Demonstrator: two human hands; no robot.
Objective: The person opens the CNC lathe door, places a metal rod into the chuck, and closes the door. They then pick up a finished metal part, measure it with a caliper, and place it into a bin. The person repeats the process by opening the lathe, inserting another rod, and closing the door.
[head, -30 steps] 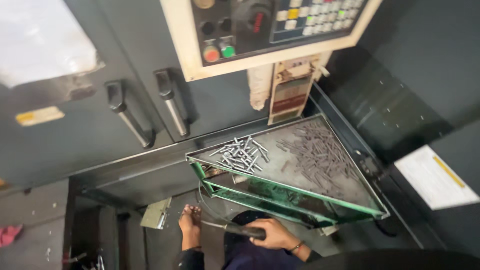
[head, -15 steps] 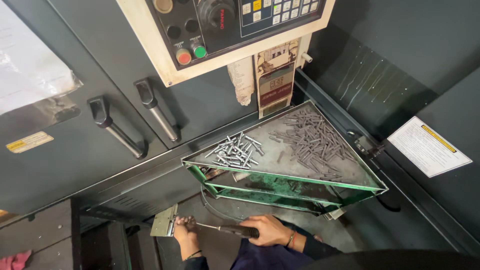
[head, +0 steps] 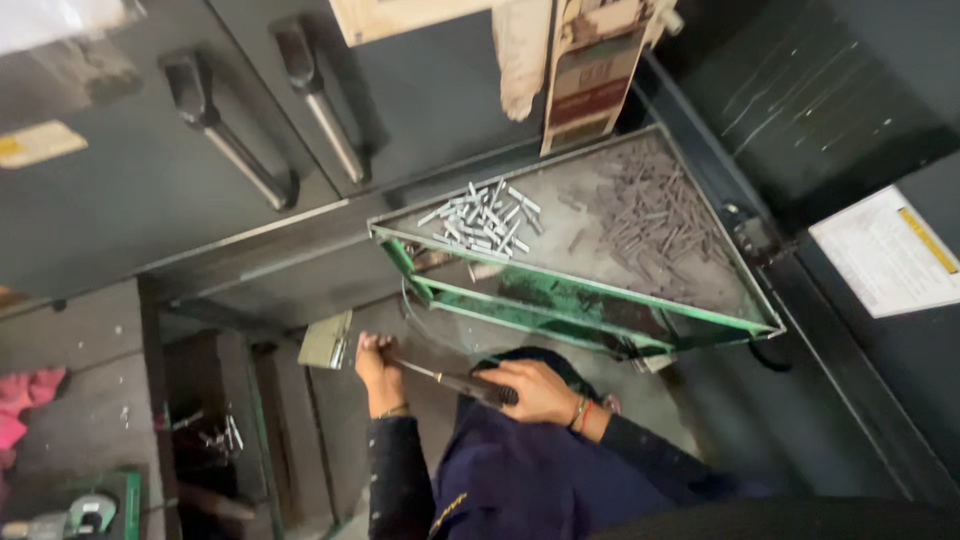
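View from above, looking down at a person in dark sleeves in front of a dark grey machine. The right hand [head: 535,390] has its fingers clamped around the dark handle of a slim hand tool [head: 455,380], which looks like a screwdriver. Its thin metal shaft runs left and slightly up to the left hand [head: 377,365]. The left hand's fingers are curled together around the shaft's tip, just beside a small pale metal piece [head: 327,341] low on the machine front; whether the tip touches that piece cannot be told. The tool lies between the 2 hands, just below a green-framed metal tray [head: 560,305] that juts out from the machine. On the tray lie a loose heap of bright silver pins [head: 482,222] at the left and a wider spread of dull grey pins [head: 655,220] at the right. Above the tray, 2 long door handles [head: 320,110] sit on the grey panels. A white label [head: 885,250] shows at right.
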